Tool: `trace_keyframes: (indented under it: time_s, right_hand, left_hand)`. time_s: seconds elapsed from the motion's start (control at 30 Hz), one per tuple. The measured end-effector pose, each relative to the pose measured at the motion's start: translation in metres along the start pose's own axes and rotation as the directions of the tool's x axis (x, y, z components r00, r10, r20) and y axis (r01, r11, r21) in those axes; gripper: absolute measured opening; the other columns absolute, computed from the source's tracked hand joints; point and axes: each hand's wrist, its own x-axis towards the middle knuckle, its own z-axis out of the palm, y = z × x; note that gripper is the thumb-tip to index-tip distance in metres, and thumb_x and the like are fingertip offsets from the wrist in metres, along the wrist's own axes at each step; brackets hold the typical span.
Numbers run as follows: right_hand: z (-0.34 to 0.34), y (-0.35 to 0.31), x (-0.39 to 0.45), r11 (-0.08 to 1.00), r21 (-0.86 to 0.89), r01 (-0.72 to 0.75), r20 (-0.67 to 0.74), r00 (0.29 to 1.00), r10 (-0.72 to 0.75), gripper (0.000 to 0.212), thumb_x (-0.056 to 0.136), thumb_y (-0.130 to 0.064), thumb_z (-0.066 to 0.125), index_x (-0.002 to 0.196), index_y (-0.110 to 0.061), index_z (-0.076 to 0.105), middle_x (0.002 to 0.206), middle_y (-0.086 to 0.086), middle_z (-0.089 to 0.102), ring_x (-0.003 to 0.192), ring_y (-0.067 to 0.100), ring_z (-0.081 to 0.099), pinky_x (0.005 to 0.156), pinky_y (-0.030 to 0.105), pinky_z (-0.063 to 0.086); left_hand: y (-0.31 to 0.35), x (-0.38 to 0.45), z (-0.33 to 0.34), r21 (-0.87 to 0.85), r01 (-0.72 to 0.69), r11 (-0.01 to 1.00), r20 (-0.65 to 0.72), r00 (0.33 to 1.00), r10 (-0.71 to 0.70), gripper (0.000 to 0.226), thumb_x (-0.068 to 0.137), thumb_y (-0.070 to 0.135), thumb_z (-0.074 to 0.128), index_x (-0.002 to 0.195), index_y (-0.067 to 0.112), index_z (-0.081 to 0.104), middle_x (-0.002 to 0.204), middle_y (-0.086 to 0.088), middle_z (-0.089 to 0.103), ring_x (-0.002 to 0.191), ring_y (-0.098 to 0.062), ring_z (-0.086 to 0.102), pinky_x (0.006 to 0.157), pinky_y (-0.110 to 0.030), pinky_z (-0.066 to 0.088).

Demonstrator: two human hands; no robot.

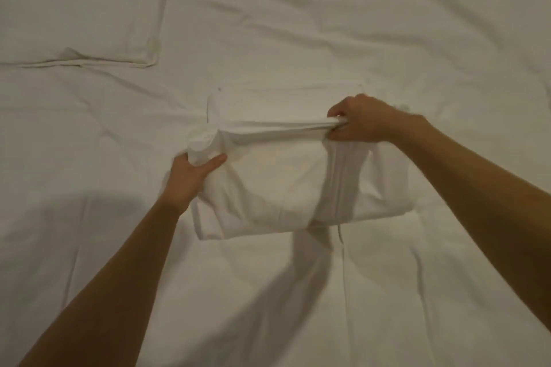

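Bedsheet (268, 313) beneath | left hand (190, 176) grips white cloth (277, 188) at bunched end | right hand (360, 122) pinches other end (stretched taut)

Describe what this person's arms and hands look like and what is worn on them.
The left forearm and right forearm are bare up to the picture's edge; no sleeve shows. The left hand and right hand wear no gloves. No watch, bracelet or ring shows, though the picture is soft.
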Motion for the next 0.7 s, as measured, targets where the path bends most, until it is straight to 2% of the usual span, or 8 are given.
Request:
trace_keyframes:
  time_s: [0.07, 0.13, 0.23, 0.27, 0.37, 0.47, 0.57, 0.7]
  right_hand:
    - [-0.008, 0.021, 0.013, 0.986, -0.119, -0.116, 0.154, 0.979, 0.134, 0.048, 0.075, -0.047, 0.076, 0.108, -0.014, 0.064, 0.116, 0.009, 0.062, 0.105, 0.030, 0.058, 0.086, 0.033, 0.044]
    - [-0.009, 0.046, 0.018, 0.962, -0.130, -0.239, 0.308, 0.913, 0.268, 0.043, 0.069, -0.048, 0.080, 0.083, -0.013, 0.058, 0.101, 0.006, 0.063, 0.089, 0.025, 0.058, 0.080, 0.032, 0.046]
    - [-0.005, 0.076, 0.020, 0.900, 0.198, -0.387, 0.289, 0.901, 0.324, 0.028, 0.070, -0.033, 0.083, 0.080, -0.014, 0.066, 0.089, 0.007, 0.065, 0.076, 0.021, 0.061, 0.070, 0.029, 0.046]
    - [-0.001, 0.084, 0.020, 0.820, 0.401, -0.409, 0.251, 0.910, 0.331, 0.026, 0.070, -0.027, 0.083, 0.087, -0.012, 0.069, 0.089, 0.007, 0.067, 0.076, 0.020, 0.063, 0.068, 0.028, 0.048]
    - [0.015, 0.098, 0.014, 0.349, 0.848, -0.400, 0.306, 0.906, 0.293, 0.059, 0.058, -0.029, 0.086, 0.111, -0.011, 0.067, 0.098, 0.002, 0.073, 0.080, 0.015, 0.071, 0.062, 0.025, 0.056]
    - [0.045, 0.104, 0.013, 0.274, 0.839, -0.471, 0.395, 0.872, 0.289, 0.054, 0.062, -0.036, 0.084, 0.109, -0.016, 0.066, 0.108, 0.003, 0.072, 0.096, 0.019, 0.068, 0.082, 0.032, 0.056]
    - [0.060, 0.098, 0.022, 0.297, 0.917, -0.265, 0.101, 0.878, 0.468, 0.030, 0.083, -0.020, 0.072, 0.109, -0.006, 0.067, 0.100, 0.007, 0.070, 0.079, 0.013, 0.067, 0.075, 0.026, 0.056]
    - [0.067, 0.086, 0.044, 0.430, 0.896, -0.107, -0.208, 0.754, 0.622, 0.024, 0.090, -0.023, 0.063, 0.101, -0.002, 0.065, 0.082, 0.007, 0.059, 0.069, 0.015, 0.054, 0.060, 0.026, 0.044]
  left_hand:
    - [-0.002, 0.015, 0.010, -0.033, -0.002, 0.999, -0.018, 1.000, 0.001, 0.032, 0.079, 0.017, 0.076, 0.108, 0.016, 0.064, 0.092, 0.010, 0.068, 0.077, 0.001, 0.067, 0.064, -0.012, 0.052]
    - [0.002, 0.029, 0.021, -0.026, 0.011, 1.000, -0.015, 1.000, -0.012, 0.027, 0.081, 0.020, 0.074, 0.106, 0.016, 0.064, 0.093, 0.005, 0.068, 0.080, -0.007, 0.066, 0.070, -0.018, 0.052]
    - [0.009, 0.056, 0.027, -0.001, 0.019, 1.000, -0.064, 0.998, -0.019, 0.024, 0.085, 0.030, 0.071, 0.104, 0.016, 0.064, 0.092, -0.002, 0.068, 0.079, -0.012, 0.064, 0.072, -0.023, 0.052]
    - [0.008, 0.066, 0.026, -0.001, 0.029, 1.000, -0.093, 0.995, -0.029, 0.028, 0.085, 0.035, 0.070, 0.103, 0.015, 0.065, 0.094, -0.004, 0.069, 0.083, -0.016, 0.065, 0.077, -0.027, 0.053]
    - [0.002, 0.085, 0.025, -0.019, 0.078, 0.997, -0.178, 0.981, -0.080, 0.043, 0.086, 0.039, 0.068, 0.113, 0.006, 0.065, 0.102, -0.007, 0.066, 0.094, -0.021, 0.063, 0.086, -0.032, 0.051]
    - [0.001, 0.098, 0.028, 0.006, 0.078, 0.997, -0.258, 0.963, -0.074, 0.048, 0.090, 0.038, 0.064, 0.120, 0.001, 0.062, 0.104, -0.007, 0.062, 0.093, -0.016, 0.058, 0.075, -0.025, 0.043]
    - [0.018, 0.116, 0.033, 0.074, -0.021, 0.997, -0.286, 0.957, 0.042, 0.045, 0.091, 0.040, 0.062, 0.117, 0.003, 0.065, 0.106, -0.008, 0.065, 0.092, -0.015, 0.058, 0.075, -0.023, 0.044]
    - [0.040, 0.149, 0.034, 0.172, -0.071, 0.983, -0.299, 0.947, 0.121, 0.048, 0.092, 0.043, 0.059, 0.116, 0.002, 0.065, 0.106, -0.007, 0.065, 0.096, -0.017, 0.061, 0.077, -0.025, 0.046]
